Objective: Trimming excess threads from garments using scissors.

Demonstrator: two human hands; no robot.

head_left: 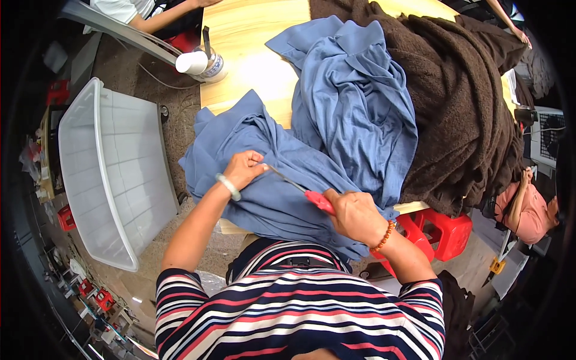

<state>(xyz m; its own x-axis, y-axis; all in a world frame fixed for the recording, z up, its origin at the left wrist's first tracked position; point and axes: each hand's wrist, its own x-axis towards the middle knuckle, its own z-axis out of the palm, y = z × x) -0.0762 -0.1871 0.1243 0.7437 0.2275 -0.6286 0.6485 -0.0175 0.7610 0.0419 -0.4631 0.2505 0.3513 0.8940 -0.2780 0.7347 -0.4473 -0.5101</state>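
Note:
My right hand (pixel 359 217) is closed round the red handle of a pair of scissors (pixel 319 201), seen nearly edge-on. Their thin metal blades point up and left, with the tip at the fingertips of my left hand (pixel 243 170). The fingers of that hand are pinched together just above a blue garment (pixel 240 135); what lies between them is too small to make out. This garment spreads rumpled along the near edge of the table, hanging over it toward my lap. Beyond it, to the right, lies another blue garment (pixel 354 102), loosely heaped.
Dark brown fabric (pixel 447 102) is piled on the right of the wooden table (pixel 252 36). A white cup (pixel 191 62) and a jar (pixel 214 68) stand at its left edge. A large white bin (pixel 114 180) is at left, red stools (pixel 447 231) at right. Other people sit nearby.

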